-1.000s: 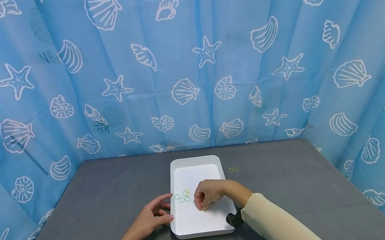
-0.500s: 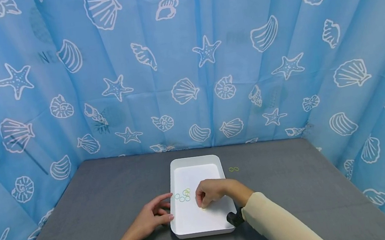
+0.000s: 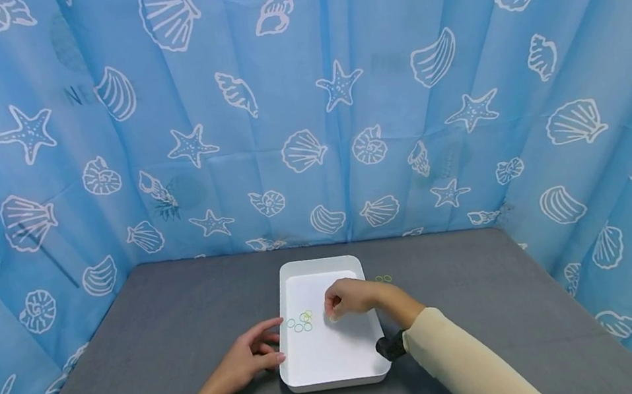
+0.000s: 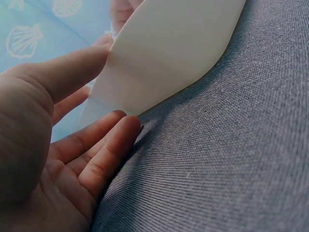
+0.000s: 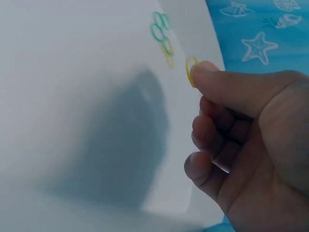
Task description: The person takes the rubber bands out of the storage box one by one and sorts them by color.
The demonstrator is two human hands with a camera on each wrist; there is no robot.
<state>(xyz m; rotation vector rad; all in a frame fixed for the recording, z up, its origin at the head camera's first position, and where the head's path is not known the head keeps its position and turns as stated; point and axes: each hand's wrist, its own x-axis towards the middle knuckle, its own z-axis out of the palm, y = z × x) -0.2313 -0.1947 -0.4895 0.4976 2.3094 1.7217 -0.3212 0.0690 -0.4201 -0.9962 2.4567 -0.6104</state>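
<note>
A white tray stands on the grey cloth. My right hand is raised over the middle of it, pinching a small thin yellow ring between thumb and index finger in the right wrist view. The other fingers are loosely curled. Several green rings and some yellow ones lie together on the tray floor, towards its left side. My left hand rests against the tray's left wall; in the left wrist view its thumb and fingertips touch the white wall, with the fingers only slightly bent.
Two more small rings lie on the grey cloth to the right of the tray, partly behind the right wrist. A blue curtain with white sea shells and starfish hangs behind the table and along its sides.
My right hand has lifted off the tray floor and moved away from me, taking a yellow ring with it. The left hand and the tray have stayed put.
</note>
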